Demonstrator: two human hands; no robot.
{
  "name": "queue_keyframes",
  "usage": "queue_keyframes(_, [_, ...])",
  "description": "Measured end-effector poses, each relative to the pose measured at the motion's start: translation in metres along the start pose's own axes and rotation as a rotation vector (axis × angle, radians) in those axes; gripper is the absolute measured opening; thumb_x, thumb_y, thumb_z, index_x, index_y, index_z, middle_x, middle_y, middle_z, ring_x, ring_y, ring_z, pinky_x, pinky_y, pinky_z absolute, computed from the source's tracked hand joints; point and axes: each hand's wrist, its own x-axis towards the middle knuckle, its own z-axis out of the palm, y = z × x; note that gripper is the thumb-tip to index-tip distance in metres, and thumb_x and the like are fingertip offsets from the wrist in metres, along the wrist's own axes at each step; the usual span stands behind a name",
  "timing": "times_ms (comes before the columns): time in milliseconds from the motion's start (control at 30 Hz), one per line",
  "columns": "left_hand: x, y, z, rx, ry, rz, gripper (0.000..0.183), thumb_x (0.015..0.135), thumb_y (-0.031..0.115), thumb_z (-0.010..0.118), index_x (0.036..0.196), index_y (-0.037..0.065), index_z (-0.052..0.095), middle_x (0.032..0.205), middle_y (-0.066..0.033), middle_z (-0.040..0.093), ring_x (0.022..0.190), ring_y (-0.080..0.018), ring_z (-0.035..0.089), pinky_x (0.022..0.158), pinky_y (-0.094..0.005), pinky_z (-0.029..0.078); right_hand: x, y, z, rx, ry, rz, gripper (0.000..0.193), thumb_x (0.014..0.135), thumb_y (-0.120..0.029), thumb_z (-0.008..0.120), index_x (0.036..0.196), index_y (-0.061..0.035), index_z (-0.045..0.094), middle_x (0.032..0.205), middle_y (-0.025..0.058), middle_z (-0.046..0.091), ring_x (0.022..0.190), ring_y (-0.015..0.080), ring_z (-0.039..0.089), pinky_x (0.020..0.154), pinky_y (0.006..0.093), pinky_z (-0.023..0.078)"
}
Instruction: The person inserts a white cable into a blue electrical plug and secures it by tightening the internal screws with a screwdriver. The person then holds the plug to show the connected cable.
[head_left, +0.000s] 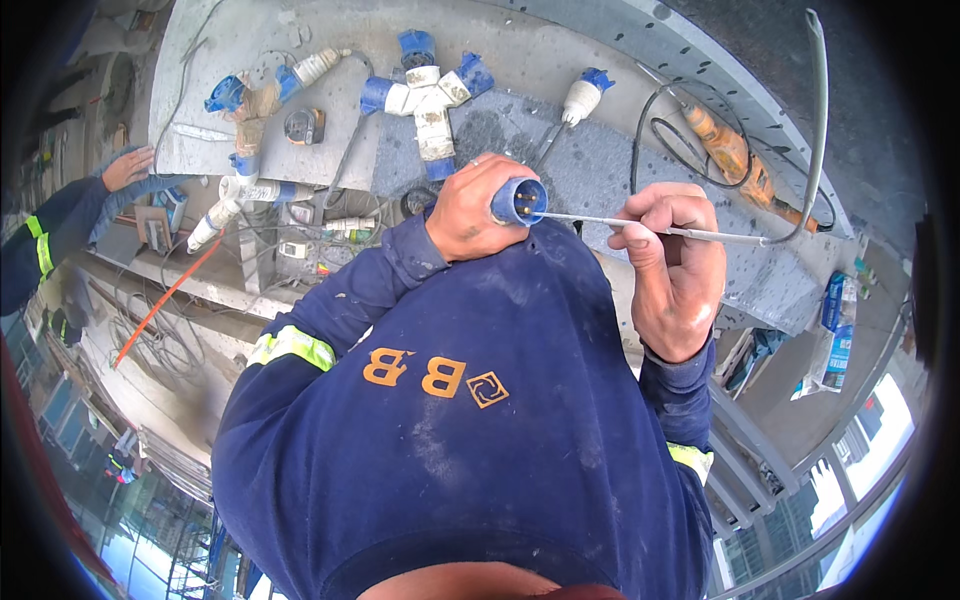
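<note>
Grey worktop (pixel 540 50) lies under everything. Along its right side, an orange power tool (pixel 735 155) is laid; at its middle is placed a white splitter (pixel 430 98) with blue sockets. Over its near edge, left hand (pixel 475 205) is wrapped around a blue plug (pixel 507 204) (metal pins visible inside); in right hand (pixel 685 275), a thin pale rod (pixel 700 236) is pinched, tip at the plug's mouth.

Your two hands (pixel 472 210) (pixel 680 270) are holding one plug (pixel 517 200), one rod (pixel 585 218). You are facing one cross-shaped connector (pixel 432 112) and one orange tool (pixel 733 155).
</note>
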Motion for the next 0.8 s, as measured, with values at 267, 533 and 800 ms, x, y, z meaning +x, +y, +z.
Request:
queue_keyframes(267, [0.016,-0.010,0.010,0.114,0.127,0.017,0.046,0.064,0.002,0.082,0.107,0.001,0.066,0.101,-0.0157,0.069,0.092,-0.0344,0.067,0.081,-0.0402,0.053,0.009,0.016,0.018,0.072,0.285,0.110,0.026,0.092,0.002,0.071,0.115,0.0030,0.060,0.087,0.0111,0.070,0.074,0.0138,0.068,0.067,0.0272,0.057])
queue_keyframes(533, [0.027,-0.030,0.014,0.167,0.252,0.017,0.048,0.065,0.003,0.082,0.110,0.001,0.065,0.102,-0.0171,0.068,0.093,-0.0370,0.067,0.082,-0.0425,0.053,0.022,0.045,0.014,0.281,0.185,0.030,0.025,0.098,0.005,0.059,0.121,0.0031,0.050,0.099,0.0180,0.073,0.092,0.0221,0.072,0.080,0.0328,0.061])
queue_keyframes(800, [0.025,-0.027,0.019,0.157,0.264,0.109,0.053,0.062,0.000,0.083,0.111,0.000,0.063,0.102,-0.0188,0.068,0.092,-0.0384,0.066,0.081,-0.0435,0.053,0.026,0.034,0.018,-0.018,0.131,-0.072,0.019,0.096,0.000,0.067,0.112,-0.0005,0.057,0.097,0.0122,0.071,0.085,0.0148,0.066,0.074,0.0291,0.054])
